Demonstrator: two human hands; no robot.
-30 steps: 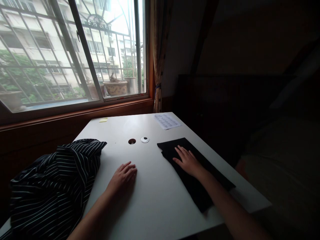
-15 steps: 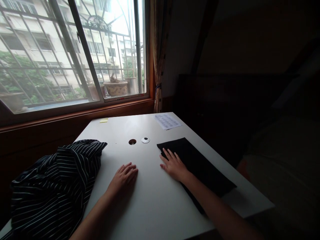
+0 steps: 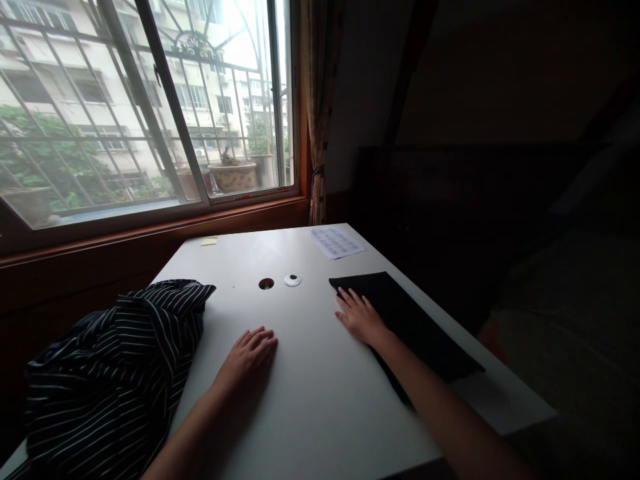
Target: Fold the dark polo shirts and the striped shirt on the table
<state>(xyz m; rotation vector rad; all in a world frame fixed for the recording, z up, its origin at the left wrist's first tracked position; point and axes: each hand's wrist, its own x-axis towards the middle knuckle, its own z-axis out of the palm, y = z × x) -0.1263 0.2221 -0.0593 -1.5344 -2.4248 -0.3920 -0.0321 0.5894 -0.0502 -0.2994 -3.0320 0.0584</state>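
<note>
On the right of the white table (image 3: 310, 393) lies a flat piece of black cloth (image 3: 425, 333), apparently folded. My right hand (image 3: 363, 318) rests on its left edge, fingers spread and palm down. My left hand (image 3: 253, 350) lies on the bare tabletop near the middle, fingers loosely bent and holding nothing. To its left, a dark garment with white stripes (image 3: 145, 333) is heaped at the table's left edge and hangs partly over it. My right forearm covers part of the black cloth.
A round hole (image 3: 266, 284) in the tabletop has its round cover (image 3: 293, 281) beside it. Printed paper (image 3: 337, 243) and a yellow sticky note (image 3: 209, 241) lie toward the far edge. Behind the table are a barred window (image 3: 225, 100) and a tied curtain (image 3: 317, 180).
My right hand and the black cloth under it have slid to the right, toward the table's right edge. The left hand and the striped garment have stayed in place.
</note>
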